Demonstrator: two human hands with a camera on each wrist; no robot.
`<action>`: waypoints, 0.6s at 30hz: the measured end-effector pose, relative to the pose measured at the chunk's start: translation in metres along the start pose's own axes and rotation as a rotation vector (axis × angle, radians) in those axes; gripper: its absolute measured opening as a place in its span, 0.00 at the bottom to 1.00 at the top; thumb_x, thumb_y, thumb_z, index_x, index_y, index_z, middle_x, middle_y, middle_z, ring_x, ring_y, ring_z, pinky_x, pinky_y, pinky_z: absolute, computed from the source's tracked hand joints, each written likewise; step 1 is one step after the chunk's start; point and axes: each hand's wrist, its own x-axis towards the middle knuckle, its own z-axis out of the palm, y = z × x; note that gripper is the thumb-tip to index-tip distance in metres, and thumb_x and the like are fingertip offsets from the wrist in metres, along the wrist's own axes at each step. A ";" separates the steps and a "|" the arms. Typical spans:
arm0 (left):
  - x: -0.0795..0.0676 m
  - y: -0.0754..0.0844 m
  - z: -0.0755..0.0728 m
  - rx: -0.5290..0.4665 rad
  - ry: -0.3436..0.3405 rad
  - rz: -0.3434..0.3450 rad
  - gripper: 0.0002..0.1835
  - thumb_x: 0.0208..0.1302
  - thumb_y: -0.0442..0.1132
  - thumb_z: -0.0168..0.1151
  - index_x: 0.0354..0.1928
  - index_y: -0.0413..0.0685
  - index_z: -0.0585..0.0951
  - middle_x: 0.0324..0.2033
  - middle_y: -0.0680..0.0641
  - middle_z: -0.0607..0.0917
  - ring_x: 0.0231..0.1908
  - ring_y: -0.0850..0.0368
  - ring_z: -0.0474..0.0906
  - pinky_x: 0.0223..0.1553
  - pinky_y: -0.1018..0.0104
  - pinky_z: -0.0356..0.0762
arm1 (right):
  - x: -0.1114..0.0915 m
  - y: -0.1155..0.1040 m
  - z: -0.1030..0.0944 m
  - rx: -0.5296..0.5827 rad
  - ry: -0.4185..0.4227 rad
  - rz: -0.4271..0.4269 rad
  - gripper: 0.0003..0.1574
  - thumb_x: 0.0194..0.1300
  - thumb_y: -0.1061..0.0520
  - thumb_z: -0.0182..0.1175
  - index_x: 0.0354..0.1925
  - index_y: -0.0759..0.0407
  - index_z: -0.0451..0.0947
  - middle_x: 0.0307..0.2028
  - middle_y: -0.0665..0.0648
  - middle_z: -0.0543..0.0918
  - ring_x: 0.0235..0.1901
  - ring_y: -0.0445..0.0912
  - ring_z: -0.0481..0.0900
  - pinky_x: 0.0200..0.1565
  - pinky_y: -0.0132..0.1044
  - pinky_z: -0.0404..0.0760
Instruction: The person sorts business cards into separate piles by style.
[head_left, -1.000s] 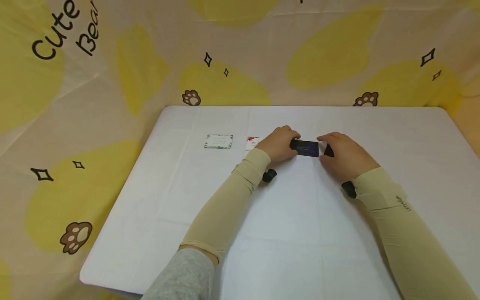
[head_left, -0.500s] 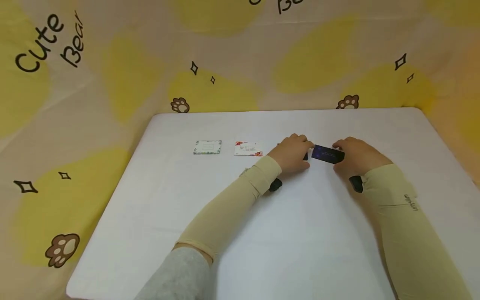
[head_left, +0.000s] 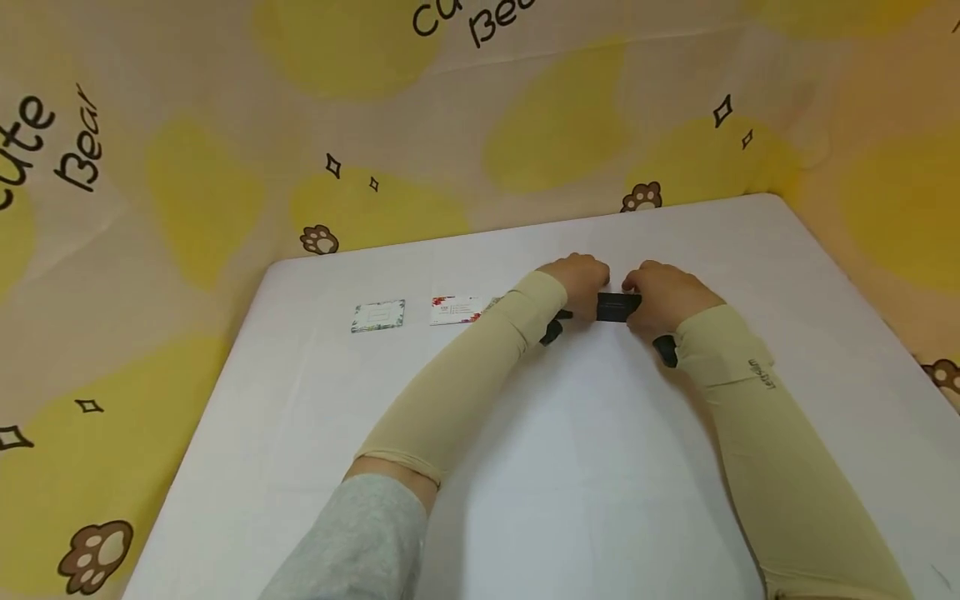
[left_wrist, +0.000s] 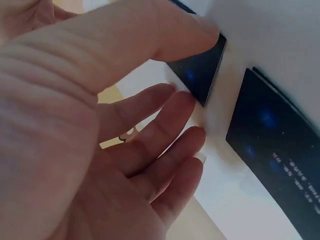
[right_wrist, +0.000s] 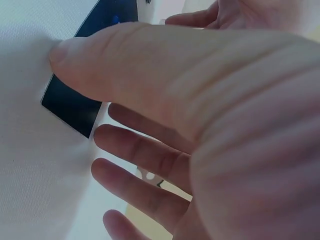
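Two hands meet over a black business card (head_left: 615,307) at the back of the white table. My left hand (head_left: 581,283) holds its left end, thumb along the near edge and fingertips at the far edge in the left wrist view. At the card's right end, my right hand (head_left: 669,293) pinches likewise; its thumb (right_wrist: 100,60) crosses the card in the right wrist view. A second dark card (left_wrist: 275,150) with blue specks and small print lies just left of my left hand, its doubled edge showing. In the head view my left hand and sleeve mostly hide it.
Farther left in the same row lie a white card with red flowers (head_left: 456,309) and a white card with a leafy border (head_left: 378,315). All sit on a white-covered table (head_left: 555,467), backed by a yellow patterned cloth (head_left: 555,125).
My left hand has left the second dark card and moved right onto the card my right hand holds. That card has turned from slanted to level. The head view has shifted and tilted.
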 end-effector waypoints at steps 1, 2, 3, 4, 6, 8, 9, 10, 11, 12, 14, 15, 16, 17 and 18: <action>-0.002 0.000 0.002 0.023 0.015 0.003 0.27 0.65 0.43 0.75 0.65 0.51 0.82 0.56 0.51 0.84 0.52 0.56 0.77 0.54 0.64 0.78 | 0.000 -0.001 0.000 -0.003 0.002 -0.004 0.34 0.55 0.63 0.70 0.62 0.69 0.82 0.56 0.68 0.82 0.52 0.62 0.81 0.57 0.59 0.80; -0.003 0.001 0.003 0.049 0.031 0.008 0.26 0.64 0.44 0.75 0.64 0.52 0.82 0.55 0.50 0.83 0.52 0.55 0.76 0.55 0.63 0.78 | 0.001 -0.001 0.000 -0.006 0.005 -0.010 0.33 0.55 0.63 0.71 0.60 0.69 0.83 0.55 0.68 0.83 0.51 0.62 0.81 0.56 0.59 0.80; -0.004 0.001 0.005 0.068 0.045 0.010 0.25 0.64 0.45 0.75 0.62 0.53 0.82 0.54 0.50 0.82 0.52 0.55 0.76 0.55 0.63 0.78 | 0.001 -0.001 0.000 -0.010 0.008 -0.012 0.32 0.54 0.63 0.71 0.59 0.69 0.84 0.54 0.68 0.83 0.50 0.62 0.82 0.56 0.58 0.81; -0.006 -0.001 0.008 0.080 0.060 0.009 0.25 0.63 0.47 0.76 0.61 0.53 0.82 0.54 0.50 0.81 0.52 0.55 0.75 0.56 0.63 0.77 | 0.003 -0.004 0.001 -0.016 0.006 -0.016 0.31 0.54 0.64 0.71 0.58 0.69 0.84 0.53 0.68 0.83 0.50 0.62 0.82 0.55 0.58 0.81; -0.010 -0.005 0.011 0.074 0.081 0.007 0.25 0.62 0.47 0.77 0.60 0.53 0.83 0.54 0.50 0.79 0.52 0.56 0.75 0.57 0.63 0.78 | 0.005 -0.008 0.003 -0.022 0.002 -0.017 0.32 0.53 0.63 0.72 0.58 0.68 0.84 0.53 0.68 0.83 0.50 0.62 0.82 0.55 0.57 0.81; -0.016 -0.011 0.013 0.050 0.092 0.007 0.25 0.62 0.47 0.77 0.60 0.51 0.83 0.55 0.49 0.77 0.50 0.57 0.77 0.55 0.65 0.79 | 0.008 -0.013 0.005 -0.020 0.009 -0.019 0.32 0.54 0.62 0.72 0.59 0.67 0.84 0.54 0.68 0.84 0.50 0.62 0.82 0.54 0.57 0.81; -0.020 -0.015 0.013 0.031 0.102 0.008 0.26 0.61 0.47 0.77 0.60 0.51 0.83 0.55 0.49 0.77 0.49 0.57 0.79 0.54 0.66 0.80 | 0.009 -0.015 0.007 -0.017 0.020 -0.025 0.31 0.55 0.62 0.73 0.59 0.66 0.84 0.54 0.67 0.84 0.51 0.62 0.82 0.55 0.57 0.81; -0.024 -0.020 0.013 0.020 0.114 0.010 0.26 0.61 0.47 0.77 0.60 0.49 0.83 0.56 0.48 0.76 0.48 0.57 0.80 0.53 0.66 0.80 | 0.011 -0.018 0.009 -0.022 0.041 -0.041 0.31 0.57 0.60 0.73 0.60 0.65 0.84 0.55 0.67 0.84 0.53 0.62 0.82 0.56 0.58 0.81; -0.029 -0.026 0.013 0.004 0.126 0.008 0.26 0.60 0.46 0.77 0.60 0.48 0.83 0.56 0.47 0.76 0.47 0.57 0.81 0.52 0.66 0.81 | 0.012 -0.021 0.012 -0.024 0.067 -0.063 0.32 0.59 0.59 0.74 0.61 0.65 0.83 0.56 0.67 0.84 0.55 0.63 0.82 0.58 0.59 0.81; -0.035 -0.032 0.013 -0.014 0.143 0.002 0.27 0.60 0.46 0.78 0.60 0.48 0.84 0.56 0.47 0.75 0.46 0.57 0.81 0.51 0.66 0.81 | 0.014 -0.024 0.015 -0.023 0.098 -0.087 0.32 0.60 0.58 0.75 0.62 0.64 0.82 0.58 0.66 0.84 0.57 0.63 0.82 0.60 0.60 0.80; -0.046 -0.047 0.014 -0.049 0.178 -0.024 0.27 0.59 0.44 0.78 0.60 0.48 0.84 0.57 0.47 0.75 0.46 0.57 0.81 0.52 0.66 0.81 | 0.019 -0.031 0.022 -0.027 0.159 -0.148 0.33 0.64 0.57 0.75 0.65 0.63 0.81 0.62 0.66 0.83 0.63 0.64 0.80 0.66 0.62 0.78; -0.052 -0.054 0.016 -0.067 0.196 -0.039 0.26 0.59 0.44 0.77 0.60 0.48 0.85 0.58 0.46 0.74 0.46 0.56 0.82 0.53 0.66 0.82 | 0.021 -0.035 0.026 -0.027 0.185 -0.180 0.35 0.65 0.56 0.76 0.67 0.63 0.79 0.65 0.66 0.82 0.66 0.64 0.78 0.69 0.62 0.76; -0.057 -0.061 0.018 -0.086 0.207 -0.054 0.26 0.60 0.43 0.76 0.61 0.48 0.85 0.59 0.46 0.74 0.47 0.56 0.82 0.54 0.66 0.82 | 0.023 -0.038 0.030 -0.030 0.206 -0.210 0.37 0.66 0.55 0.75 0.69 0.63 0.78 0.67 0.66 0.81 0.68 0.65 0.77 0.71 0.63 0.74; -0.061 -0.067 0.021 -0.117 0.214 -0.066 0.27 0.61 0.43 0.76 0.63 0.49 0.85 0.61 0.46 0.73 0.48 0.56 0.82 0.55 0.65 0.81 | 0.025 -0.041 0.035 -0.027 0.217 -0.230 0.37 0.67 0.55 0.75 0.70 0.62 0.77 0.68 0.66 0.80 0.69 0.64 0.76 0.72 0.63 0.74; -0.064 -0.072 0.025 -0.151 0.217 -0.071 0.28 0.62 0.43 0.76 0.65 0.49 0.84 0.63 0.46 0.72 0.50 0.56 0.81 0.57 0.65 0.81 | 0.026 -0.043 0.039 -0.028 0.224 -0.247 0.37 0.67 0.55 0.75 0.71 0.62 0.77 0.69 0.66 0.80 0.70 0.64 0.76 0.72 0.63 0.73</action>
